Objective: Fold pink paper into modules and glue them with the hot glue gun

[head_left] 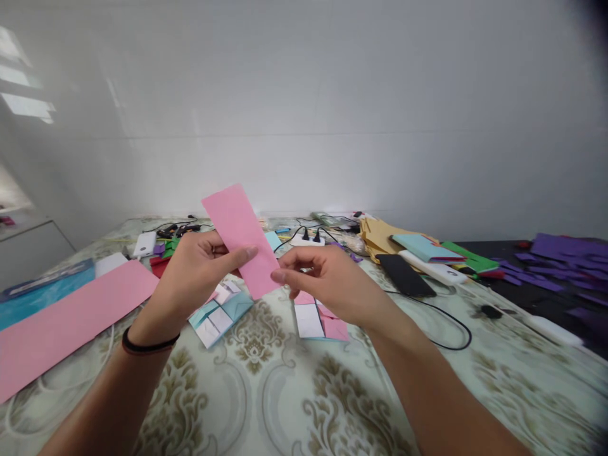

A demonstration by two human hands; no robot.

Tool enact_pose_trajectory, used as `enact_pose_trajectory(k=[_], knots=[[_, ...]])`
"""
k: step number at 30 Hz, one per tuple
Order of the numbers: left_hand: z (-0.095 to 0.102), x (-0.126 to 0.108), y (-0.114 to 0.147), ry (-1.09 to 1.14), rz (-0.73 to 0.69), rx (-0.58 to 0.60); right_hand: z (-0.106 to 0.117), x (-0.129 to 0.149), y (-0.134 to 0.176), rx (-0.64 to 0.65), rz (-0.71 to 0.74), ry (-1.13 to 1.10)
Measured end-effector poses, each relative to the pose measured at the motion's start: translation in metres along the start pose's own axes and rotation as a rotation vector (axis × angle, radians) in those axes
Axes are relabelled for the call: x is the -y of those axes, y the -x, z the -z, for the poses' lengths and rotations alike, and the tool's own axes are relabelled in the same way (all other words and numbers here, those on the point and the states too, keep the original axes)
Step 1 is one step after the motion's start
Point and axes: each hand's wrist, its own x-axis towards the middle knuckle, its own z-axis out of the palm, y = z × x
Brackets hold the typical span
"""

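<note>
A pink strip of paper (237, 218) is held up tilted above the table. My left hand (204, 263) is closed on it, thumb on the near face and fingers behind. My right hand (323, 272) pinches the strip's lower right edge between thumb and fingers. Below my left hand lies a folded blue, white and pink paper piece (223, 316). Under my right hand is another folded paper piece (308, 320) in pink and white, partly covered by the fingers.
A long pink sheet (80, 316) lies at left over a blue packet (57, 285). Behind stands a power strip (308, 240) with plugs. At right are a black phone (406, 275), yellow envelopes (380, 234), a cable (468, 326) and purple paper strips (560, 259).
</note>
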Motion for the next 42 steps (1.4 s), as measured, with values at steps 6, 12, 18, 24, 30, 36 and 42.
enact_pose_trajectory(k=[6,12,18,24,30,36,42], knots=[[0.005,0.005,0.000,0.024,0.012,-0.025,0.001,0.001,0.002,-0.001,-0.008,0.026],[-0.002,0.010,-0.003,0.092,0.013,-0.040,-0.001,0.000,0.001,-0.029,0.097,-0.009],[-0.015,0.017,-0.003,0.171,-0.015,-0.017,-0.003,-0.002,-0.001,-0.033,0.047,-0.141],[-0.013,0.019,-0.004,0.233,-0.029,0.036,0.001,-0.002,0.001,-0.018,0.024,-0.162],[-0.016,0.017,0.000,0.112,-0.012,0.075,0.000,-0.001,0.001,-0.094,0.157,-0.124],[-0.002,0.013,-0.002,-0.034,-0.038,-0.096,0.005,-0.001,0.003,-0.043,0.121,0.041],[0.004,0.010,-0.005,-0.075,-0.078,-0.006,0.004,-0.002,0.000,-0.186,0.205,0.131]])
